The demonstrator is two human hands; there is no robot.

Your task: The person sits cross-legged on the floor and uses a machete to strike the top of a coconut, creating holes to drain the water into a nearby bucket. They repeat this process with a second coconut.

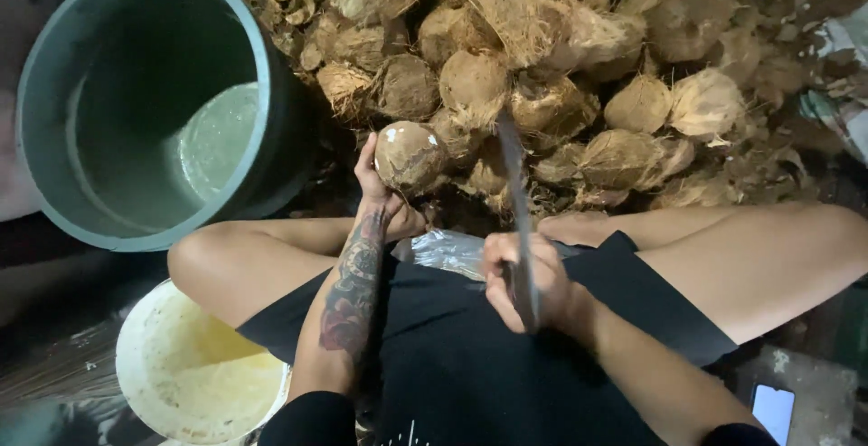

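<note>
My left hand (380, 194) holds a round husked coconut (409, 155) up in front of my knees, palm under it. My right hand (526, 281) grips the handle of a long knife (515, 194), whose blade points up and away, just right of the coconut and apart from it. Both forearms rest over my lap, which is covered by black shorts. A clear plastic sheet (445, 251) lies on my lap between the hands.
A large heap of fibrous brown coconuts (561, 66) fills the ground ahead. A big dark green bucket (54, 75) with some water stands at the left. A white bucket (185, 369) with yellowish liquid sits by my left thigh. A phone (773, 412) lies at lower right.
</note>
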